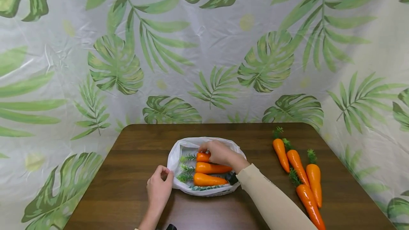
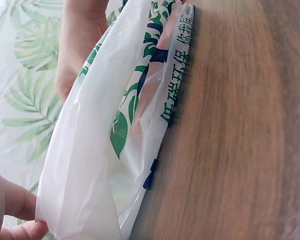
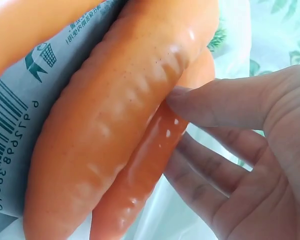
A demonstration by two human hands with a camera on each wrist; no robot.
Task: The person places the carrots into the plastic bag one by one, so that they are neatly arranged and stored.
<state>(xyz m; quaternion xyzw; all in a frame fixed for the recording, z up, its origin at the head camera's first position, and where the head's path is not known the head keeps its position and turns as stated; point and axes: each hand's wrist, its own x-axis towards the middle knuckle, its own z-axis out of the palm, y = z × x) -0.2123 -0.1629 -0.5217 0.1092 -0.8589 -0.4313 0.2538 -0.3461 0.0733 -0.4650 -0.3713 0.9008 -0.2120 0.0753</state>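
A white plastic bag [image 1: 173, 157] lies spread open on the table, holding three orange carrots with green tops. My left hand [image 1: 158, 186] pinches the bag's left rim between thumb and fingers; the left wrist view shows these fingertips [image 2: 27, 231] on the thin plastic. Inside the bag, my right hand [image 1: 218, 152] grips the farthest carrot [image 1: 202, 157] and hides much of it. Beside that one lie the middle carrot [image 1: 211, 168] and the nearest carrot [image 1: 209, 180]. In the right wrist view, thumb and fingers are around the held carrot [image 3: 145, 175], partly behind another carrot [image 3: 105, 115].
Several more carrots [image 1: 307, 201] lie in a loose group on the right side of the brown wooden table [image 1: 134, 159]. Behind the table hangs a leaf-patterned sheet [image 1: 217, 52]. Green print and a barcode [image 3: 7, 125] show on the bag.
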